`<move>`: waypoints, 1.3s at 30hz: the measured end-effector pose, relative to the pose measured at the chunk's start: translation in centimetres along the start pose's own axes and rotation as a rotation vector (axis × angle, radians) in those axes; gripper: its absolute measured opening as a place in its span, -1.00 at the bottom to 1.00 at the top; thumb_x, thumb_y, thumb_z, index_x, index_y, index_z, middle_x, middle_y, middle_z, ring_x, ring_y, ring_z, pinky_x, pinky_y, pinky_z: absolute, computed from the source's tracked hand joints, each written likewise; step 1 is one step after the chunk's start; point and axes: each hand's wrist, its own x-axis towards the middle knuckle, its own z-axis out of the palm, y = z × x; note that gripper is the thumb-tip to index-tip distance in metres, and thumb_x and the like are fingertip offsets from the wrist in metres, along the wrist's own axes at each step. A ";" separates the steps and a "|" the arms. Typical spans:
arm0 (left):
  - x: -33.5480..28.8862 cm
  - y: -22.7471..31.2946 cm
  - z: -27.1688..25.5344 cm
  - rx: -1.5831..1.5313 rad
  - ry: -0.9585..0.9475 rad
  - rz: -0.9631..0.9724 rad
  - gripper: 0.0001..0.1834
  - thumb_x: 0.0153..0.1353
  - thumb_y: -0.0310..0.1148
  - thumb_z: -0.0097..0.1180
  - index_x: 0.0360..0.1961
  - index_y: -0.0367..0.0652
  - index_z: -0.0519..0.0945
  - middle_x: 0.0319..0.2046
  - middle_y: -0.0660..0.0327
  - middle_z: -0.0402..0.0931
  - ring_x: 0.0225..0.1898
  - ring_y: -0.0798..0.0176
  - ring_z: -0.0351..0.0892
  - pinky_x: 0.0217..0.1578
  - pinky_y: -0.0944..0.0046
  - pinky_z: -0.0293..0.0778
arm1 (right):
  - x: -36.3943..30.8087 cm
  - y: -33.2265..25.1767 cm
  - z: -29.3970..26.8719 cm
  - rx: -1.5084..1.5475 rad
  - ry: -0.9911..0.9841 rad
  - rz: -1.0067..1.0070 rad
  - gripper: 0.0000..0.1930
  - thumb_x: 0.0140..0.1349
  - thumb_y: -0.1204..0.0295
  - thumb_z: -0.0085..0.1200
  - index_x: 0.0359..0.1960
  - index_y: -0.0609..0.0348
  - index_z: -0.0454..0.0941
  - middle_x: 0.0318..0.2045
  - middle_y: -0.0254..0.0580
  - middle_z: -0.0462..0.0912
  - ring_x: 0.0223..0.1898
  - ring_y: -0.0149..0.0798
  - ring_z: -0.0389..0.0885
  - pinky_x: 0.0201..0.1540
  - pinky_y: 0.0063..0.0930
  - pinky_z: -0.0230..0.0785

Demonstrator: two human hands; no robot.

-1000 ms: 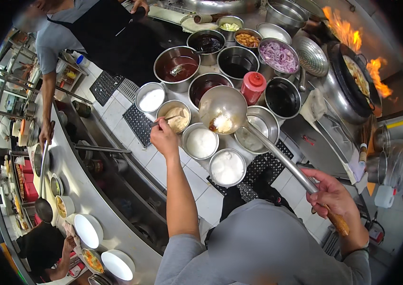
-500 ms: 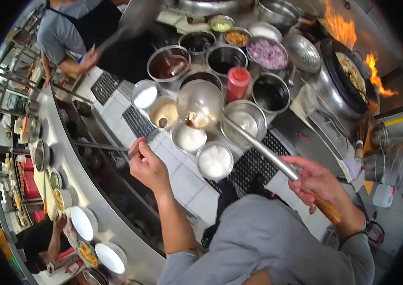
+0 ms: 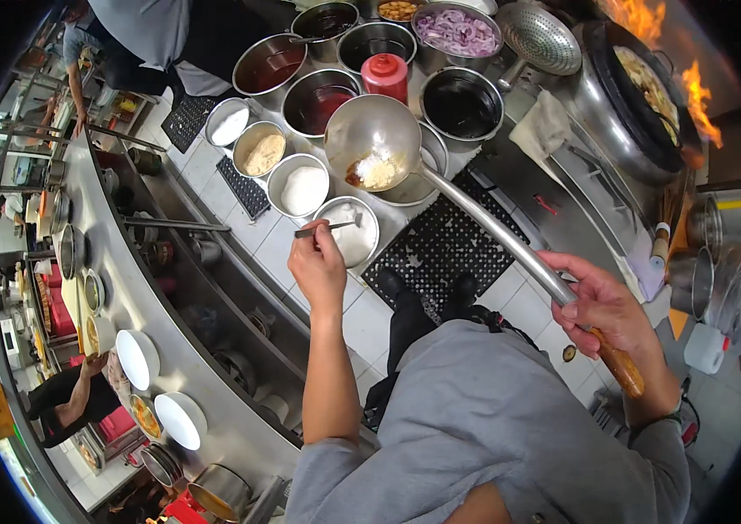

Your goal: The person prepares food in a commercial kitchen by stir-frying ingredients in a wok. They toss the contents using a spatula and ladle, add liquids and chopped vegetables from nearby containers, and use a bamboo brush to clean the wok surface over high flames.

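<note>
My right hand (image 3: 599, 313) is closed round the metal shaft of a long ladle (image 3: 501, 229), just above its wooden grip. The ladle's bowl is over the seasoning pots and holds brown liquid with a heap of pale powder. My left hand (image 3: 318, 269) pinches a small spoon (image 3: 346, 224), whose head dips into white granules in the nearest metal pot (image 3: 369, 255). Beside it are a pot of white powder (image 3: 302, 187) and a pot of tan powder (image 3: 262, 150). A red squeeze bottle (image 3: 385, 77) stands behind the ladle bowl.
Several pots of dark and red sauces and chopped purple onion (image 3: 456, 31) fill the back. A perforated strainer (image 3: 542, 42) lies beside a wok (image 3: 641, 96), with flames (image 3: 700, 105) at its side. White bowls (image 3: 180, 419) line the left counter. Other people stand at left.
My left hand has moved right to the nearest pot, with its spoon now in the white granules. The view has shifted; the ladle stays held. The person at upper left no longer shows a raised utensil.
</note>
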 end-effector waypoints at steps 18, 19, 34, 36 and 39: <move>3.0 2.4 -5.8 -0.466 0.206 -0.230 -0.76 0.35 -0.36 0.02 -0.20 -0.34 0.63 -0.43 0.19 0.60 -0.43 0.39 0.51 -0.36 0.39 0.41 | -3.4 0.4 -2.1 0.041 -0.038 0.036 -0.36 0.20 0.66 -0.03 0.36 0.23 0.17 -0.53 -0.26 0.46 -0.75 -0.57 0.33 -0.77 -0.69 0.18; 4.0 2.1 -4.8 -0.267 0.261 -0.099 -0.77 0.35 -0.36 0.04 -0.20 -0.33 0.63 -0.43 0.14 0.62 -0.43 0.33 0.55 -0.33 0.37 0.44 | -3.3 0.3 -2.1 0.113 -0.092 0.050 -0.37 0.21 0.65 -0.04 0.37 0.25 0.16 -0.52 -0.23 0.47 -0.74 -0.57 0.33 -0.77 -0.69 0.18; 5.1 6.8 3.6 0.108 -0.048 0.169 -0.13 0.14 -0.21 0.31 0.38 -0.31 0.16 0.32 -0.16 0.21 0.35 -0.13 0.18 0.35 0.03 0.07 | -9.3 -7.5 -27.7 -0.495 0.916 -0.450 -0.36 0.11 0.52 -0.01 0.32 0.23 0.24 -0.54 -0.28 0.49 -0.65 -0.42 0.43 -0.57 -0.51 0.31; 8.2 6.8 8.2 0.009 -0.131 0.055 -0.01 0.13 -0.12 0.33 0.40 -0.35 0.05 0.33 -0.24 0.16 0.35 -0.15 0.18 0.34 0.05 0.08 | -8.8 -8.9 -33.7 -0.553 0.929 -0.352 -0.39 0.10 0.53 -0.02 0.28 0.23 0.30 -0.55 -0.26 0.51 -0.66 -0.42 0.44 -0.59 -0.47 0.31; 11.8 6.3 12.5 -0.060 -0.192 -0.064 0.09 0.05 -0.04 0.38 0.40 -0.41 0.01 0.31 -0.25 0.18 0.32 -0.10 0.23 0.33 0.10 0.11 | -5.7 -9.6 -38.3 -0.632 0.945 -0.295 -0.43 0.07 0.54 -0.01 0.22 0.26 0.37 -0.52 -0.18 0.56 -0.66 -0.40 0.48 -0.62 -0.44 0.34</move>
